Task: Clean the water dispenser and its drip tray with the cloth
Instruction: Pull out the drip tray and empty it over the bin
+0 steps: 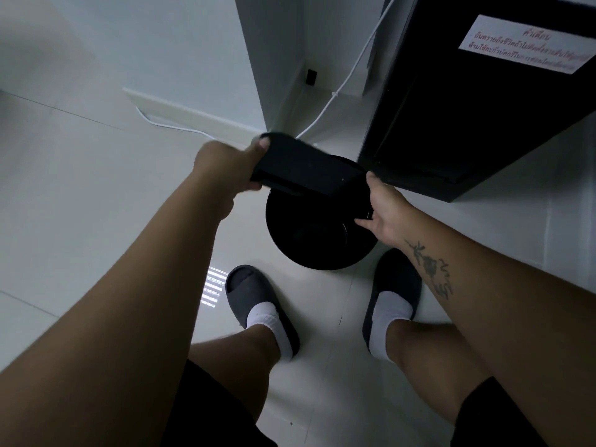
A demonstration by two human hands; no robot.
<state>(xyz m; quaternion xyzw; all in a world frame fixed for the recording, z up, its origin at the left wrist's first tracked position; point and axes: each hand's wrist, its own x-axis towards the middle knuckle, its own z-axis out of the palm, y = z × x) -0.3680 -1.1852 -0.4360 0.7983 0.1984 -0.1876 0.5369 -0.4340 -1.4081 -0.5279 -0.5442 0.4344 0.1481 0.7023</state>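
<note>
I hold a black rectangular drip tray [306, 171] level above a round black bin [309, 243] on the floor. My left hand [225, 169] grips the tray's left end, thumb on top. My right hand [383, 211] holds its right end between thumb and fingers. The tall black water dispenser [467, 124] stands at the right, just behind the tray, with a white warning sticker [525, 43] on top. No cloth is in view.
A white power cable [342, 88] runs down the wall corner behind the bin and along the baseboard [193, 116]. My feet in grey slippers [258, 308] stand on the pale tiled floor just in front of the bin.
</note>
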